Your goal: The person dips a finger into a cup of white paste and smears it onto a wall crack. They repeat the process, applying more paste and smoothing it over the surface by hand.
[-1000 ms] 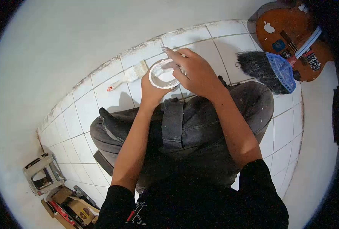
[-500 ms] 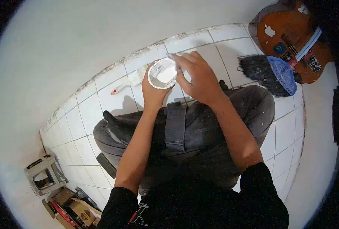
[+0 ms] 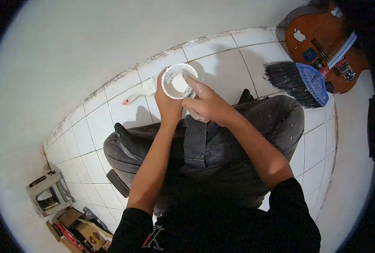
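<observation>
A small white plastic tub (image 3: 167, 86) with white paint or paste inside is held up above the floor, its mouth tilted toward me. My left hand (image 3: 167, 102) wraps round its left side and base. On the right side, my right hand (image 3: 208, 102) meets the rim with one finger or thumb over the edge; its other fingers curl below, outside the tub. White smears coat the fingers of my right hand. A paintbrush (image 3: 132, 98) with a red-marked handle end lies on the tiles to the left, its bristle end whitish and partly behind my left hand.
White floor tiles (image 3: 221, 67) run up to a pale wall (image 3: 111, 42). A broom head (image 3: 297, 82) with black bristles and an orange-brown guitar body (image 3: 318, 29) are at the right. A dirty plastic frame (image 3: 48, 196) and a cardboard box (image 3: 90, 234) sit at lower left.
My right hand has come down and left, turning at the tub's rim so that a digit reaches over the edge and the others curl beneath. The tub has shifted slightly left.
</observation>
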The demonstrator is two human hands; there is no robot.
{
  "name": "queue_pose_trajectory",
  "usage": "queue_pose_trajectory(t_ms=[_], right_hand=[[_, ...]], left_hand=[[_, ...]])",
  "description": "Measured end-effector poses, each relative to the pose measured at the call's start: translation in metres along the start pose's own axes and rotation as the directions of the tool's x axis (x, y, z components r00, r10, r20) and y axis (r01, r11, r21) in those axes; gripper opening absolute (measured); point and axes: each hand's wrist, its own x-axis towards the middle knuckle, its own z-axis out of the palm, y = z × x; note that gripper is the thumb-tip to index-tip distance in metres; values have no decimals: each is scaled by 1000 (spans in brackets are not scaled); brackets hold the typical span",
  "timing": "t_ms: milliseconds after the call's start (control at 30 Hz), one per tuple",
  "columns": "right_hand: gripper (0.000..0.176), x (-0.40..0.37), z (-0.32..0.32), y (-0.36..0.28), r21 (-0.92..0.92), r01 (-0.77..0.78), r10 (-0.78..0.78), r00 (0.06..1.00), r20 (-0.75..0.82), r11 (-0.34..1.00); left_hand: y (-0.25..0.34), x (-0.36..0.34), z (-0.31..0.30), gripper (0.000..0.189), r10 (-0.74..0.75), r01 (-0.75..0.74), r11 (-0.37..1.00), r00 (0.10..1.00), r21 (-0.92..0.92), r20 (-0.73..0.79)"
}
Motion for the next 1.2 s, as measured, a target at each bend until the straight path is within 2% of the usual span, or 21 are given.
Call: queue_pose_trajectory(t_ms=[100,167,267,333,400,467,600,633,700,800,867,900,967,1133,1200], right_hand=[[84,4,-4,8,-52,75,-77,996,-40,996],[84,3,-3,5,14,37,-36,999,-24,999],[84,4,-8,9,-24,-38,39,998,51,999],[84,6,-9,15,-35,-18,20,999,37,999],[84,8,-8,19,-47,2,-1,1000,25,999],[85,10,-7,22,-73,106,-107,994,-7,992],[85,6,-7,16,-98,90,-91,996,-7,991],[81,5,-4,16,-47,74,-74,997,-9,996],[80,5,-4,16,5,59,-59,998,-12,998],[84,8,-9,20,-87,89,-88,996,15,992],[85,8,-6,20,-30,160,-160,987,-4,987],[85,7,-4,18,-30,160,-160,987,-4,987],[80,4,-1,14,-4,54,-54,999,-5,999],[80,6,-1,16,-31,89,-89,996,4,996],[80,5,-1,16,-29,113,-112,994,17,993]], left_hand=[[-6,0,1,68,44,-44,999,999,23,3],[-9,0,2,69,75,-75,996,997,45,-4],[-6,-1,2,69,91,-91,992,996,90,-1],[-4,-2,3,68,48,-48,999,999,-12,-4],[-2,-3,2,68,25,-25,999,1000,-30,-5],[-1,-2,2,68,3,-3,999,1000,-48,-3],[-2,-2,3,67,-45,43,992,999,-114,-12],[-4,-2,3,67,-47,44,990,999,-135,-17],[-4,-3,3,67,-32,30,991,999,-134,-12],[-4,-4,2,66,-28,28,994,1000,-105,4],[-4,-4,1,66,-38,38,996,999,-77,13],[-4,-4,2,66,-57,57,990,998,-127,9],[-3,-4,2,67,-74,74,982,997,-176,7],[-4,-4,1,68,-62,63,996,998,-56,15],[-4,-5,2,68,-61,61,995,998,-78,7]])
